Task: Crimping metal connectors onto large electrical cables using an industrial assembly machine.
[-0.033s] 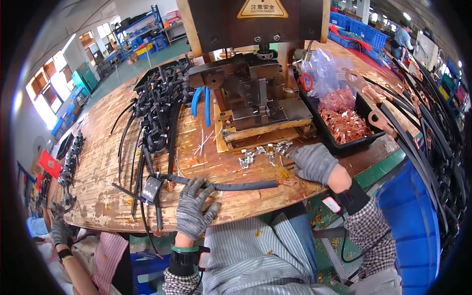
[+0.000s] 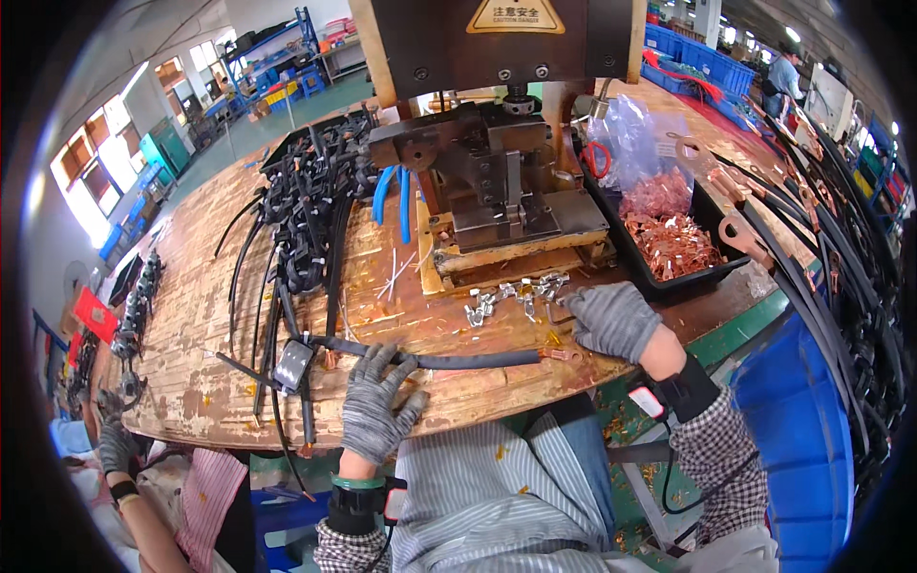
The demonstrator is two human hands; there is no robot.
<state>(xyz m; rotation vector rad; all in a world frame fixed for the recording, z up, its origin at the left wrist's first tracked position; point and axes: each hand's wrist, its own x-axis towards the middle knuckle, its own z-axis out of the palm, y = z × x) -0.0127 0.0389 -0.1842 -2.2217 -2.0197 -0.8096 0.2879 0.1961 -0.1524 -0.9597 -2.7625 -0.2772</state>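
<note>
My left hand [image 2: 375, 406], in a grey knit glove, lies with fingers spread over a thick black cable [image 2: 478, 361] near the table's front edge. A copper lug [image 2: 562, 353] sits on the cable's right end. Left of that hand a dark block-shaped part [image 2: 294, 367] is joined to crossing cables. My right hand [image 2: 616, 323], gloved alike, rests on the table with fingers bent and pressed together. Its fingertips are beside several small silver metal clips [image 2: 482, 307]; whether they pinch anything is hidden. A press machine [image 2: 516, 191] stands behind the clips.
Right of the press, a black bin [image 2: 669, 282] holds small copper pieces [image 2: 669, 239] and a plastic bag. Black cable assemblies [image 2: 310, 210] are heaped at left. Lugged cables [image 2: 812, 277] line the right side above a blue container [image 2: 793, 430]. A co-worker's gloved hand [image 2: 117, 449] is at far left.
</note>
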